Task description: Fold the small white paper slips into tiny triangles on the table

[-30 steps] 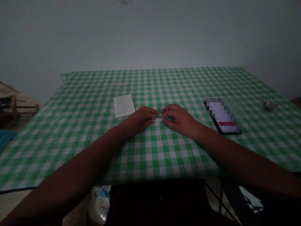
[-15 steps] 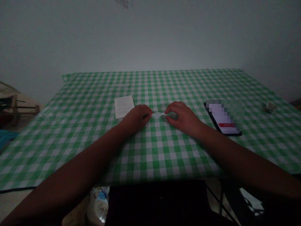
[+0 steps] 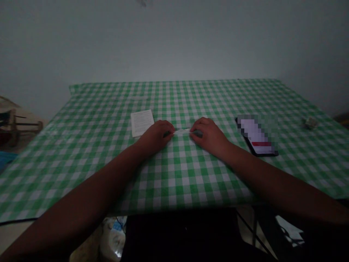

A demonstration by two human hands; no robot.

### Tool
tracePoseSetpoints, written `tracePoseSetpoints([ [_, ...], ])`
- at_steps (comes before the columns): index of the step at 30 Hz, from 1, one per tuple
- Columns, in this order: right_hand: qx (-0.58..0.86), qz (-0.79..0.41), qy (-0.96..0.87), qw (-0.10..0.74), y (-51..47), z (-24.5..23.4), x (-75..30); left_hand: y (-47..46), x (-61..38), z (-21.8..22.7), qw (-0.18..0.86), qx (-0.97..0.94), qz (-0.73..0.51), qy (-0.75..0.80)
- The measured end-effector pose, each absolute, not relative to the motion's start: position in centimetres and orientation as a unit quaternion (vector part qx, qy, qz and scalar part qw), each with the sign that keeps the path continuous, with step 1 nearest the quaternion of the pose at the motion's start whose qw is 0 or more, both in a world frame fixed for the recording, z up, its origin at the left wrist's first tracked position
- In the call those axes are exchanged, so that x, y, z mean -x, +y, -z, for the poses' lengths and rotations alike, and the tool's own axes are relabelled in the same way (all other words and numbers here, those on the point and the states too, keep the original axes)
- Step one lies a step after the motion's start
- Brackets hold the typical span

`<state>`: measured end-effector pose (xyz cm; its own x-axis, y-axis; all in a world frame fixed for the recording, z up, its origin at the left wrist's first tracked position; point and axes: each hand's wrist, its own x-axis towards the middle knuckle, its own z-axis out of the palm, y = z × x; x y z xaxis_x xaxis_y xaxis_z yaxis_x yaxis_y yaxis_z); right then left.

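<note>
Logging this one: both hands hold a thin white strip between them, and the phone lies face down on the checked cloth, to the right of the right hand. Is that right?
Not quite: the phone lies face up, its screen lit, as the head view shows. The rest stands.

Beneath left hand [image 3: 158, 133] and right hand [image 3: 209, 134]: cloth [image 3: 177, 182], green-white check. Just beyond left hand, leftward: card [image 3: 141, 122], pale, printed, near right corner hidden by hand. Farther beyond: strip [image 3: 137, 98], faint. Right of right hand, apart: phone [image 3: 257, 134], lit screen partly pixelated, red bar toward near end. Well farther right: lump [image 3: 311, 123], blurred. Far left of hands, past cloth: wooden frame [image 3: 13, 123], blue object [image 3: 5, 157]. Beyond hands: wall [image 3: 174, 40], grey.
</note>
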<state>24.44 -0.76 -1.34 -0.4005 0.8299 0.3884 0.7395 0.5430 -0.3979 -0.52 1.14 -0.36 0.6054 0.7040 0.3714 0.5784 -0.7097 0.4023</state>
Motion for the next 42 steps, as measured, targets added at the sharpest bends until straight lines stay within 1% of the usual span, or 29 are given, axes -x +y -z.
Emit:
tracePoseSetpoints([
  [4, 0.465, -0.086, -0.834, 0.284, -0.8, 1.3, -24.4, 1.1, 0.5, 0.1, 0.124, -0.893, -0.233, 0.364],
  [11, 0.464, -0.088, -0.828, 0.302, -0.8, 1.1, -24.2, 1.2, 0.5, 0.0, 0.12, -0.897, -0.227, 0.36],
  [17, 0.47, -0.097, -0.831, 0.282, -0.5, 1.5, -24.3, 1.3, 0.5, 0.0, 0.113, -0.9, -0.222, 0.357],
  [23, 0.467, -0.126, -0.826, 0.29, -0.2, 1.6, -24.3, 1.3, 0.4, 0.3, 0.11, -0.892, -0.238, 0.369],
  [29, 0.49, -0.15, -0.813, 0.278, 0.0, 1.5, -24.2, 1.4, 0.4, 0.7, 0.106, -0.893, -0.253, 0.358],
  [36, 0.474, -0.136, -0.834, 0.248, 0.2, 1.6, -24.4, 1.4, 0.2, 0.6, 0.12, -0.885, -0.248, 0.377],
  [42, 0.459, -0.15, -0.838, 0.257, 0.6, 1.9, -24.5, 1.4, 0.3, 0.7, 0.13, -0.881, -0.249, 0.381],
])
